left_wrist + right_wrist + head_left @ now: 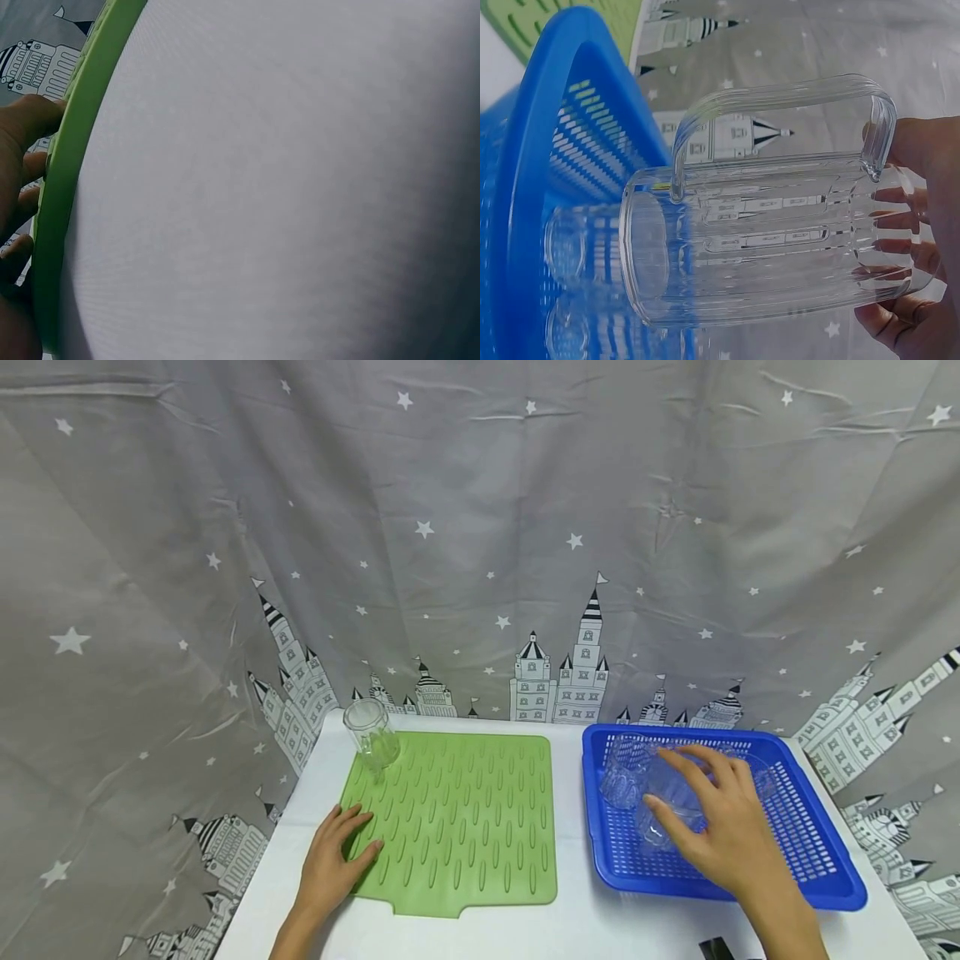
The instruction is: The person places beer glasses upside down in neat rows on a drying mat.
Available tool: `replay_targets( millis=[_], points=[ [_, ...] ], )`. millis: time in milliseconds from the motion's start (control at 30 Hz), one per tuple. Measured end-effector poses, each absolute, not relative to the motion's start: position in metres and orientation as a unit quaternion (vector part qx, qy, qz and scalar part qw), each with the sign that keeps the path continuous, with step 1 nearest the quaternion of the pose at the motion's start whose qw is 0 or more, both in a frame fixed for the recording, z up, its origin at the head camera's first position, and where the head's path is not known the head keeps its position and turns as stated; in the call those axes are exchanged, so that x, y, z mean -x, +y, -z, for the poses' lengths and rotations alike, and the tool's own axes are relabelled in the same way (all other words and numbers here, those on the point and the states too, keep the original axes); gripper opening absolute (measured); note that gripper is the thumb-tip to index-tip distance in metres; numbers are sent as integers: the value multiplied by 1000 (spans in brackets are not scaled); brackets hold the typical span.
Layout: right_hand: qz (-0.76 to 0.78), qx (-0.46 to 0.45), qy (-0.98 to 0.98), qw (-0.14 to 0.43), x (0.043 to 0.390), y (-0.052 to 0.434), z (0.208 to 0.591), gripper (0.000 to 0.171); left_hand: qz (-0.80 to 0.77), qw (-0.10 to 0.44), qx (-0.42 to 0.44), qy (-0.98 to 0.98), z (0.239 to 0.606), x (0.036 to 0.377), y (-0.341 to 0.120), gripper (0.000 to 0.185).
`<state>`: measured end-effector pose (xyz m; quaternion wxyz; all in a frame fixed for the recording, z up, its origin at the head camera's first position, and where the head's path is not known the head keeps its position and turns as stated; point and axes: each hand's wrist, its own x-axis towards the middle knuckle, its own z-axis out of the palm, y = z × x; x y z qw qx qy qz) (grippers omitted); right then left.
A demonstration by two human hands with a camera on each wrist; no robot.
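Note:
In the right wrist view, my right hand (716, 822) grips a clear glass mug (772, 240) by one end, its fingers showing through the glass. The mug's handle (787, 94) stands out from its side. In the head view this hand is over the blue plastic basket (840, 872), with more clear glasses (621, 781) about it. My left hand (330, 856) rests at the left edge of a green ribbed mat (480, 827), fingers loosely spread. Another clear glass (371, 735) stands on the mat's far left corner.
A white-covered table (570, 927) lies under the mat and basket. Behind it hangs a grey curtain (480, 485) printed with stars and castles. A small black object (716, 948) shows at the front edge of the view, beside the right forearm.

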<state>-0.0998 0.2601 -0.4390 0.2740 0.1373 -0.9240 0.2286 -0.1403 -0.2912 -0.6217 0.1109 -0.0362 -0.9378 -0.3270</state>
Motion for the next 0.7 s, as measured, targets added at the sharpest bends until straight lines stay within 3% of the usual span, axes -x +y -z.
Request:
replay_targets(
  millis=[700],
  points=[
    [-232,-216,-916,246,126,200,434,65,320,98,25,-942,622,140,-292,55]
  ],
)
